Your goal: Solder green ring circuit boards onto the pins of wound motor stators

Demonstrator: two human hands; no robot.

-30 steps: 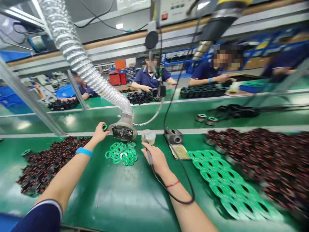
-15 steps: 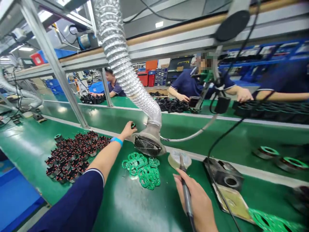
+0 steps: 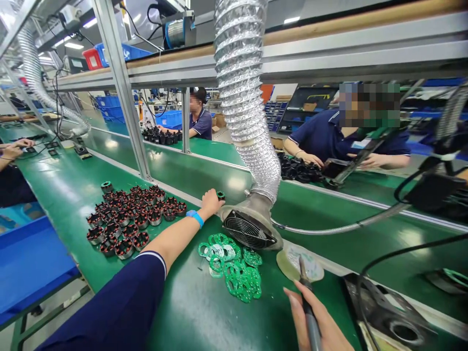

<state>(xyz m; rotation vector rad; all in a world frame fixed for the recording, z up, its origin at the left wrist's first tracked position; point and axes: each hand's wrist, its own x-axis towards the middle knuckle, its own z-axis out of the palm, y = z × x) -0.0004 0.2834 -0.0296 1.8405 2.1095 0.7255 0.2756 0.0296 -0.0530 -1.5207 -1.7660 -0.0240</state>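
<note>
My left hand (image 3: 211,204), with a blue band at its wrist, reaches past the bench's back ledge. Its fingers are closed on a small dark motor stator (image 3: 220,195) with a green top, partly hidden by the hand. In my right hand (image 3: 321,319) is a soldering iron (image 3: 310,312), gripped like a pen. The iron's tip points at a round, pale pad of rosin (image 3: 287,261) with a whitish, speckled top. Between the hands lies a heap of green ring-shaped circuit boards (image 3: 239,278). Left of my forearm, several copper-wound stators (image 3: 126,219) stand crowded together.
A fume extractor (image 3: 252,226) with a ribbed silver duct (image 3: 248,97) stands over the boards. At right are a soldering iron stand (image 3: 398,317) and a black cable (image 3: 380,261). A blue bin (image 3: 32,263) sits left of the bench. Co-workers sit across and far left.
The view has swung left, so the bench things appear farther right. My left hand still holds the stator beyond the ledge; the soldering iron still points at the rosin.
</note>
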